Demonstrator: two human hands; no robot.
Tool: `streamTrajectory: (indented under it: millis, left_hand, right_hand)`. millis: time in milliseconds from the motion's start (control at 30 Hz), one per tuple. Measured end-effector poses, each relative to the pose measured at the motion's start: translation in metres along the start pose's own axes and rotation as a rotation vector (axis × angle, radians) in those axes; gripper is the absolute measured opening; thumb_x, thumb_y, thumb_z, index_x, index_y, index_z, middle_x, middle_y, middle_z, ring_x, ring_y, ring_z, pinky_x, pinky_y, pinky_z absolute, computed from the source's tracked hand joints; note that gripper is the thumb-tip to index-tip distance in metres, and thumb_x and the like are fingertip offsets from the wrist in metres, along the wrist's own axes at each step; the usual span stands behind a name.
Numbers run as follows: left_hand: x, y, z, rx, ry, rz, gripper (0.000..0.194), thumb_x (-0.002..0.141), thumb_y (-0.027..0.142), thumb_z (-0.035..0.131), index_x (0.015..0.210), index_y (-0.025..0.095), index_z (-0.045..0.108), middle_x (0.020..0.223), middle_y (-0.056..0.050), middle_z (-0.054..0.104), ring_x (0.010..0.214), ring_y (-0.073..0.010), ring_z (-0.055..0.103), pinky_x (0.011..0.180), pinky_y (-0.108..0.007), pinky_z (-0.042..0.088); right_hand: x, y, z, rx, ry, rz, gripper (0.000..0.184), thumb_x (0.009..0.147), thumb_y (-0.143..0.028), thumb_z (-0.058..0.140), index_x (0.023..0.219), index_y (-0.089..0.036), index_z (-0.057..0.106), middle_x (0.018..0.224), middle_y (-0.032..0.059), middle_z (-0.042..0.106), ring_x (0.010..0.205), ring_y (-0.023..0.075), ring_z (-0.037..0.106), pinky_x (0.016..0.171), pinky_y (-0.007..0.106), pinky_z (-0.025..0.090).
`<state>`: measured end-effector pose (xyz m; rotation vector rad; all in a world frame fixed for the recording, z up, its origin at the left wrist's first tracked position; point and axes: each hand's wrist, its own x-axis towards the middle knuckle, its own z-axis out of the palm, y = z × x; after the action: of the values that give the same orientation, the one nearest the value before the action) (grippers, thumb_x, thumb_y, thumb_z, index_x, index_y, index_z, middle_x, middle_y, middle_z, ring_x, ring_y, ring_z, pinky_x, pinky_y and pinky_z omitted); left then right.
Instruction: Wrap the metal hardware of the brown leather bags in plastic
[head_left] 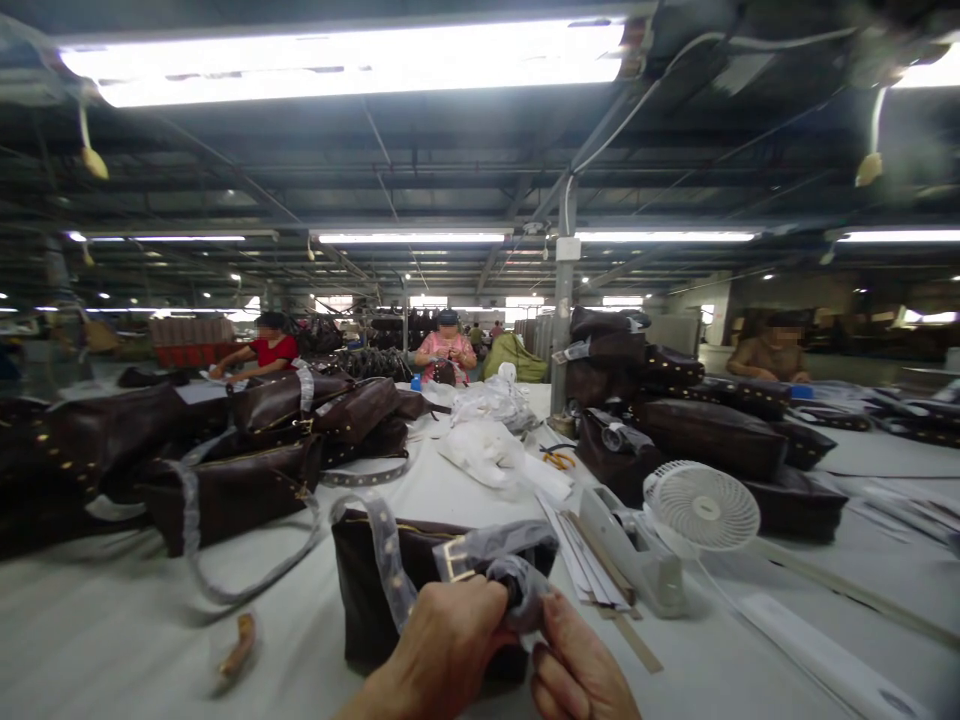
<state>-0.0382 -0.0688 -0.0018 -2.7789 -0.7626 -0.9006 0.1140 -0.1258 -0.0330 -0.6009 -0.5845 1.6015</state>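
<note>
A dark brown leather handbag (365, 600) stands upright on the table in front of me, its brass zip along the top. My left hand (450, 632) is closed around the bag's dark strap, close to a gold buckle (454, 560). Translucent plastic wrap (531, 597) covers the strap's bunched end, and my right hand (579, 655) pinches it between thumb and fingers. Another wrapped strap (386, 560) arches over the bag's left side. The part of the strap inside my left fist is hidden.
Finished-looking brown bags (232, 485) pile up on the left, and more bags (709, 435) on the right. A white fan (701, 505), orange-handled pliers (559, 458), card strips (592, 560) and crumpled plastic (487, 450) lie beyond. Co-workers (446, 350) sit across the tables.
</note>
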Motion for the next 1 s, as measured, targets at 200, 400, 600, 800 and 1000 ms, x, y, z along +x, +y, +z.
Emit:
streamTrajectory:
  millis: [200, 400, 600, 800, 1000]
  left_hand:
    - [0.008, 0.010, 0.011, 0.032, 0.068, -0.126, 0.011, 0.086, 0.014, 0.056, 0.082, 0.021, 0.049, 0.068, 0.002, 0.062, 0.055, -0.0148, 0.057, 0.048, -0.025, 0.029]
    - [0.004, -0.016, -0.007, 0.058, -0.050, 0.197, 0.018, 0.089, 0.034, 0.060, 0.094, 0.020, 0.050, 0.077, 0.000, 0.063, 0.063, -0.0160, 0.058, 0.055, -0.026, 0.036]
    - [0.002, -0.018, -0.010, 0.031, 0.083, 0.276, 0.027, 0.098, 0.035, 0.038, 0.078, 0.021, 0.048, 0.067, 0.000, 0.057, 0.056, -0.0144, 0.051, 0.051, -0.027, 0.031]
    - [0.006, 0.009, 0.003, -0.354, 0.059, -0.250, 0.007, 0.083, 0.015, 0.053, 0.084, 0.022, 0.051, 0.074, 0.002, 0.064, 0.064, -0.0140, 0.059, 0.057, -0.022, 0.038]
    - [0.006, 0.010, -0.015, -0.404, -0.138, -0.157, 0.021, 0.077, 0.012, 0.062, 0.094, 0.023, 0.056, 0.087, 0.001, 0.068, 0.073, -0.0154, 0.061, 0.062, -0.022, 0.040]
  right_hand:
    - [0.016, 0.001, 0.005, 0.141, -0.030, -0.049, 0.044, 0.060, -0.046, 0.087, 0.090, -0.021, 0.066, 0.034, -0.0162, 0.026, 0.029, 0.0005, 0.018, 0.031, 0.012, 0.011]
    - [0.013, -0.002, -0.024, 0.298, -0.355, 0.137, 0.022, 0.067, -0.031, 0.086, 0.079, -0.019, 0.071, 0.040, -0.0160, 0.019, 0.034, 0.0003, 0.014, 0.035, 0.012, 0.019]
    - [0.008, -0.003, -0.014, 0.177, -0.316, 0.171, 0.032, 0.068, -0.038, 0.084, 0.092, -0.021, 0.071, 0.039, -0.0150, 0.028, 0.033, 0.0003, 0.018, 0.034, 0.011, 0.021]
    - [0.015, 0.008, 0.004, 0.018, -0.023, -0.211, 0.065, 0.070, -0.049, 0.080, 0.126, -0.025, 0.056, 0.032, -0.0148, 0.034, 0.028, 0.0021, 0.021, 0.032, 0.011, 0.020]
    - [0.008, -0.011, -0.008, 0.147, -0.159, 0.033, 0.038, 0.064, -0.039, 0.086, 0.095, -0.021, 0.071, 0.035, -0.0147, 0.029, 0.032, 0.0006, 0.017, 0.034, 0.012, 0.021]
